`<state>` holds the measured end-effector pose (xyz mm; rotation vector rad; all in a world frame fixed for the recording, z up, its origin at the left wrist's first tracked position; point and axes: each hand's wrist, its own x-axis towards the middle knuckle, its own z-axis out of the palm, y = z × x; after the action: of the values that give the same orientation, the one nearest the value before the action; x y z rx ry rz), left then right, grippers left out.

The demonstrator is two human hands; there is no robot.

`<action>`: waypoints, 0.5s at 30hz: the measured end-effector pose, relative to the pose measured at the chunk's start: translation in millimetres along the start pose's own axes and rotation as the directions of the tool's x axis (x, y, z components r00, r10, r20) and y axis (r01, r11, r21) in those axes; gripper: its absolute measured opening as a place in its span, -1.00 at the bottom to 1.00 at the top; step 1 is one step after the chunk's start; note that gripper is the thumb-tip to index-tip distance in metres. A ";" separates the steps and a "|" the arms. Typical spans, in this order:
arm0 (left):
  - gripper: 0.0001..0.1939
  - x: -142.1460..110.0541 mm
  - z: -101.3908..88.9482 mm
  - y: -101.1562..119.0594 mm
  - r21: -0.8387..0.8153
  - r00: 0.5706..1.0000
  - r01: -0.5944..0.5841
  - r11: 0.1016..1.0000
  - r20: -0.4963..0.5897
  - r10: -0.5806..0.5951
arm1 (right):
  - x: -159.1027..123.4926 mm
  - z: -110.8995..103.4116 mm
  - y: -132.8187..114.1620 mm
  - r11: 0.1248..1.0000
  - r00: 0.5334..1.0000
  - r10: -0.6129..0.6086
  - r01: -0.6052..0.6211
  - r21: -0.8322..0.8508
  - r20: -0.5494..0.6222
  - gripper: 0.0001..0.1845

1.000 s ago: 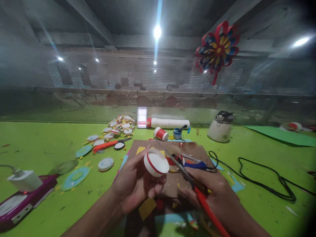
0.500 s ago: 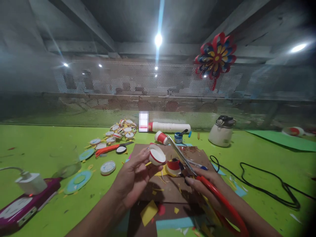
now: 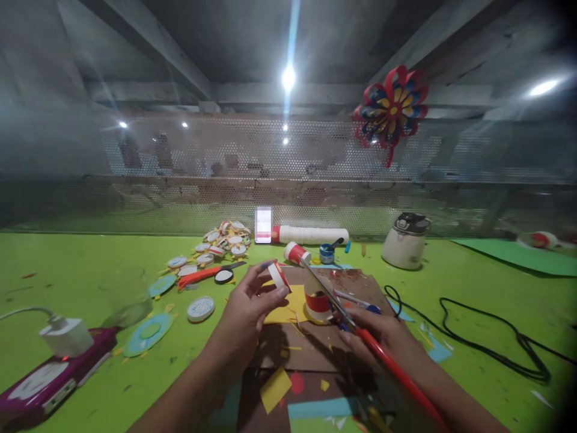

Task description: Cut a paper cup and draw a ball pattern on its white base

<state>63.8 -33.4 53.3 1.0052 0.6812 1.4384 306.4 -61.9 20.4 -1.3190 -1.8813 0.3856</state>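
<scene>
My left hand [image 3: 243, 316] pinches a short cut paper cup bottom [image 3: 278, 278], white with a red edge, tilted on its side above the cardboard. In my right hand [image 3: 383, 334] is a pair of scissors [image 3: 345, 316] with red handles, blades pointing up and away to the left. Just behind the blades is a red-and-white cup piece [image 3: 317, 305]; whether it stands on the board or touches my right fingers I cannot tell. A yellow paper sheet [image 3: 277, 310] lies under the left hand. Yellow scraps [image 3: 276, 390] lie on the brown cardboard [image 3: 306, 352].
A heap of paper discs [image 3: 225, 240], a red-handled cutter [image 3: 202, 275] and blue paper discs [image 3: 148, 334] lie left. Behind are a phone [image 3: 263, 225], stacked cups [image 3: 313, 235] and a paint jar [image 3: 327, 254]. A kettle-like jug [image 3: 403, 243] and black cable [image 3: 487, 337] are right.
My left hand has turned the cup bottom from showing its white round face to showing its side. The scissors remain in my right hand, close to where they were.
</scene>
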 end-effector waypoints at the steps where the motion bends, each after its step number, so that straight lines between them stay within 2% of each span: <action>1: -0.41 0.7 -0.6 -1.5 0.022 1.000 -0.020 1.000 0.002 0.020 | 2.2 -0.8 -2.3 1.000 1.000 -0.001 0.001 -0.004 0.024 -0.58; 4: -0.33 0.6 -0.7 -5.4 0.076 0.998 -0.053 0.996 0.020 0.051 | 6.1 -2.8 -6.2 1.000 0.998 -0.011 0.010 0.017 0.058 -0.52; 7: -0.29 -0.9 1.2 -7.4 0.140 0.996 -0.081 0.987 0.045 0.075 | 5.9 -2.3 -4.3 0.998 1.000 0.022 -0.022 0.063 0.001 -0.46; 11: -0.40 -3.1 3.4 -6.4 0.251 0.984 -0.167 0.954 0.103 0.146 | 5.1 -3.4 -3.6 0.996 0.997 0.062 -0.058 0.075 -0.049 -0.49; 15: -0.46 -5.6 3.1 -5.5 0.316 0.974 -0.207 0.926 0.155 0.164 | 5.5 -6.6 -9.1 0.998 0.996 0.057 -0.054 0.035 -0.072 -0.48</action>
<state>68.7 -38.6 48.9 1.4445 0.7663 1.4358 304.6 -62.0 32.8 -1.3478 -1.7744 0.3905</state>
